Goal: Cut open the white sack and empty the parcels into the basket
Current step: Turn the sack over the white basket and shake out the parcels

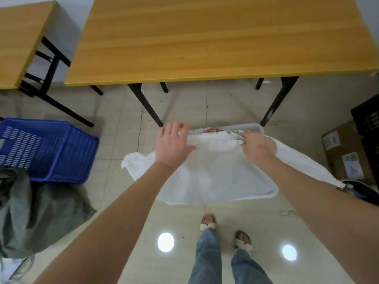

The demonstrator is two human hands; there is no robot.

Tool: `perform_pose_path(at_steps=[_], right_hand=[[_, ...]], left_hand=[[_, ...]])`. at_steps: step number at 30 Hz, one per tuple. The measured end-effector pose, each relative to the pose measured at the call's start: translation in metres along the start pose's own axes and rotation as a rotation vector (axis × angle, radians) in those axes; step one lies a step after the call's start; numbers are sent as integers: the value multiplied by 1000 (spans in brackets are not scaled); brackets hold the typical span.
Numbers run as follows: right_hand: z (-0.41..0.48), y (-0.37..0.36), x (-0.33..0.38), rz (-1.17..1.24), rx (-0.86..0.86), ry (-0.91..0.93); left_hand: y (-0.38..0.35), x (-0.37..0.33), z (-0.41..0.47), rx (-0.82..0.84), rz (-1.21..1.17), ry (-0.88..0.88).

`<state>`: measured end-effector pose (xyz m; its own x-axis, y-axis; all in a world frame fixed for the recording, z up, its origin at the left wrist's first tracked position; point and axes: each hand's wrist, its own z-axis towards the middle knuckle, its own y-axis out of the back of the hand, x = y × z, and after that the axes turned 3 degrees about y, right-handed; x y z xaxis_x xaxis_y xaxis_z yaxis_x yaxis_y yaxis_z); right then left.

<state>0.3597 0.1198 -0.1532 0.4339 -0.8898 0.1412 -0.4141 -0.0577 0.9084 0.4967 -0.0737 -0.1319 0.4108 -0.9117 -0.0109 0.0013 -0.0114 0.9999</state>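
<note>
I noted the white sack (215, 171) lying draped across the pale basket (258, 127), which stood on the tiled floor just in front of the long wooden table (205, 37). The sack covered most of the basket; only the far rim and the near right corner showed. At the far end the sack's mouth gaped, and a parcel with red and green print (212, 131) was visible inside the basket there.

The left hand (174, 144) lay on the sack's far edge with its fingers curled over it, grasping the fabric. The right hand (259, 147) pinched the same edge further right, its fingertips closed on a fold. Something thin and pale showed beside those fingertips; I could not tell what it was.

To the left stood a blue crate (51, 148), with a grey cloth bundle (30, 212) heaped just in front of it. A cardboard box (344, 152) and a black crate (367, 119) stood to the right. The person's sandalled feet (208, 222) were near the basket's near side.
</note>
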Motion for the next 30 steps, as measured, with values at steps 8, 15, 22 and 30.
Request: perform_pose_path(at_steps=[8,15,22,30], right_hand=[[-16,16,-11,-104,20,-25],[-39,19,-29,-84,40,-140],[-66,14,-50,125,43,-28],[-77,13,-67,-238,-8,102]], left_hand=[[-23,-12,-27,332,205,61],[-8,-27,-43,275,82,253],[0,-32,-61,198,190,234],[8,-50,-74,185,162,184]])
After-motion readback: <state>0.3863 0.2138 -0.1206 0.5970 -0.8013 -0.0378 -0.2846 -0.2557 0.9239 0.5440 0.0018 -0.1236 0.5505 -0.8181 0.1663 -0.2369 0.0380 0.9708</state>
